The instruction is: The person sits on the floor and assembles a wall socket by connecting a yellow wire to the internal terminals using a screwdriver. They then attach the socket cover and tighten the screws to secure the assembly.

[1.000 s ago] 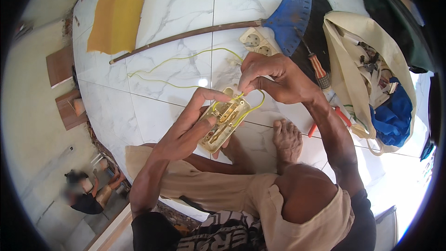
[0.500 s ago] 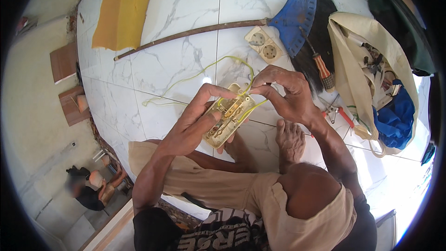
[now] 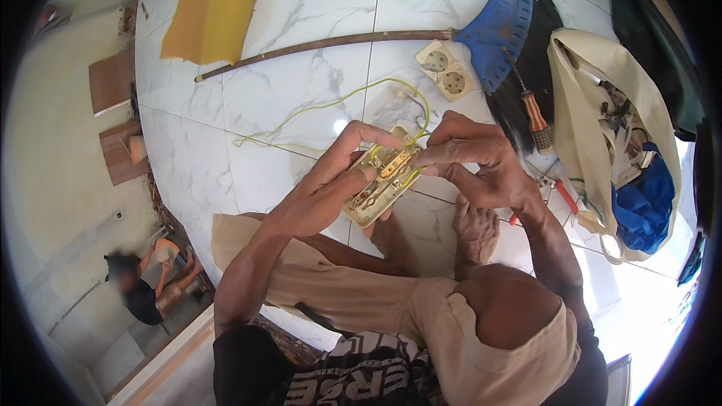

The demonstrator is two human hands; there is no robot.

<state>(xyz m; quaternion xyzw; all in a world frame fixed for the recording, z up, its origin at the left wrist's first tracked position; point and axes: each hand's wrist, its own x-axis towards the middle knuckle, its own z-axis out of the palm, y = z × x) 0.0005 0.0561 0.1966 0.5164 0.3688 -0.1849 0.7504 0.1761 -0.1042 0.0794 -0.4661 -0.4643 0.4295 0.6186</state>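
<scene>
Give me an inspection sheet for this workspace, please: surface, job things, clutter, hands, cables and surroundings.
Surface: white, grey-veined tile floor.
Job things: open socket housing, held up with its inside showing; two-outlet cover lying on the tiles.
Clutter: blue-headed broom, with a screwdriver across it; yellow sheet; red-handled tool beside a cream bag of mixed items.
Hands: left hand grips the housing; right hand has fingertips at its edge, exact grip unclear.
Cables: yellow-green wire, partly inside the housing, looping beyond it.
Surroundings: another person at lower left; brown panels by the wall.
</scene>
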